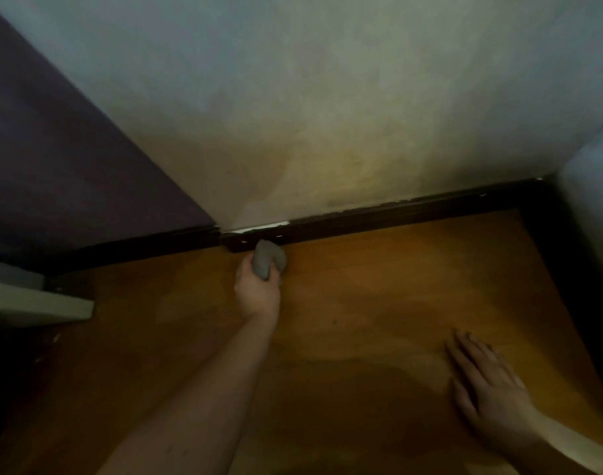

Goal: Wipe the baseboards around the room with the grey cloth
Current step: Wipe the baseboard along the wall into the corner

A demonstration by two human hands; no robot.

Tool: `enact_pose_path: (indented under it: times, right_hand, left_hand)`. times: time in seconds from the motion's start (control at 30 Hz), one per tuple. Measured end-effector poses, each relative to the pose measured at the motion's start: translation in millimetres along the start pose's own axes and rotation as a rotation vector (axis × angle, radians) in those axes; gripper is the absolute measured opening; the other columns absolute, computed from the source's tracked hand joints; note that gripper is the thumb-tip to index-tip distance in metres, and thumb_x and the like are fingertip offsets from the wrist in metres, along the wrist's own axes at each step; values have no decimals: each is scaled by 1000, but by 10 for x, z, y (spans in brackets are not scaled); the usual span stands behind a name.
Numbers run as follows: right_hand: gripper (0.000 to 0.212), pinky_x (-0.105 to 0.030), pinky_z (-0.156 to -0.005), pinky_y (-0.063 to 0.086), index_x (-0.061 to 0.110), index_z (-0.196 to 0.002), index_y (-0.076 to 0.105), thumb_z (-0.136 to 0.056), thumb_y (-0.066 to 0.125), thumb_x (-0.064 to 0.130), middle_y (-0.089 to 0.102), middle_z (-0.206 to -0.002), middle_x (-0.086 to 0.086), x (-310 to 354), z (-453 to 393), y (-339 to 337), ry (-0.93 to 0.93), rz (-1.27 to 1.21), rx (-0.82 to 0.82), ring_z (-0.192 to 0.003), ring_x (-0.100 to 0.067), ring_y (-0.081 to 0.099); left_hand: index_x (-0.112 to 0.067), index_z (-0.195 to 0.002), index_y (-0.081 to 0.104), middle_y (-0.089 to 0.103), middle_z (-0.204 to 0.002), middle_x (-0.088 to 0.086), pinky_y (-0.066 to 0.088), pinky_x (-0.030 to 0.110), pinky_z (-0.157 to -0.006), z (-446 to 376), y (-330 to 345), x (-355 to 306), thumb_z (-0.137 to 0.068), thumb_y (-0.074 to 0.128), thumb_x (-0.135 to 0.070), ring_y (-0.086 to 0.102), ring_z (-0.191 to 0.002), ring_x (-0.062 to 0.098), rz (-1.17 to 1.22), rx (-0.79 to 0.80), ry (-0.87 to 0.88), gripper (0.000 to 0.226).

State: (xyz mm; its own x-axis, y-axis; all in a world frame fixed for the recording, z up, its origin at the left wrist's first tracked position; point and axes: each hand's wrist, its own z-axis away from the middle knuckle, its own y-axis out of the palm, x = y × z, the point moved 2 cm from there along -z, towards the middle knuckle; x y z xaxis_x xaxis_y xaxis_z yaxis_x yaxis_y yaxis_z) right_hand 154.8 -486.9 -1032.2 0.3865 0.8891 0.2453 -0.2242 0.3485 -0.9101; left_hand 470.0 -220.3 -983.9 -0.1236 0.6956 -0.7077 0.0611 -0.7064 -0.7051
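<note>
L hand (257, 291) mid-frame grips bunched cloth (268, 259) vs dark baseboard (379, 221); R hand (488, 382) flat on floor (361, 286), lower right.

Crumpled matt grey cloth (268, 259); dark varnished wooden baseboard (379, 221) (top edge chipped); smooth amber wood floor (379, 286), faintly sheened.

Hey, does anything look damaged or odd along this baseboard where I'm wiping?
Yes. Just above the grey cloth in your left hand, the dark baseboard has pale chipped spots, and a white strip shows along its top edge near the wall corner, like a gap or flaked paint. More small chips dot the top edge farther right.
</note>
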Motion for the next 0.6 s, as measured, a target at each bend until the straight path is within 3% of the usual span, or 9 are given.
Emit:
enact_pose_path:
  times: [0.07, 0.23, 0.4, 0.5, 0.6]
  right_hand:
    - [63, -22, -119, -7, 26, -151, 37, -99, 21, 56, 24, -159, 7, 25, -19, -34, 16, 15, 25, -148, -5, 7]
    - [65, -21, -119, -7, 24, -151, 38, -99, 16, 58, 26, -158, 6, 116, -39, -46, 42, 23, 69, -145, -8, 14]
    - [66, -20, -116, -17, 33, -156, 19, -96, 16, 60, 10, -162, 10, 109, -40, -20, 75, 69, 67, -147, -2, -2]
    - [65, -22, -119, -11, 31, -155, 24, -95, 23, 57, 16, -162, 7, 142, -50, -30, 59, 68, 49, -148, -7, 6]
    - [65, -27, -119, -2, 33, -154, 22, -95, 21, 58, 15, -162, 8, 173, -52, -25, 43, 54, 19, -149, -12, 12]
  left_hand:
    - [-2, -122, 60, 63, -117, 19, 46, 34, -92, -81, -238, 164, -84, 72, -11, 60, -109, 35, 70, -85, -95, 40]
    - [4, -117, 56, 54, -118, 23, 39, 32, -92, -245, -540, 267, -82, 73, -9, 55, -109, 37, 145, -252, -163, 41]
    - [3, -121, 54, 51, -124, 21, 36, 25, -90, -246, -433, 9, -85, 71, -13, 53, -113, 34, 277, -292, -195, 43]
    - [4, -121, 54, 50, -125, 21, 37, 25, -89, -90, -230, -177, -85, 72, -13, 54, -112, 35, 285, -264, -145, 44]
    - [-1, -126, 51, 46, -131, 14, 46, 36, -98, 79, 5, -374, -86, 75, -19, 55, -115, 31, 267, -176, -52, 50]
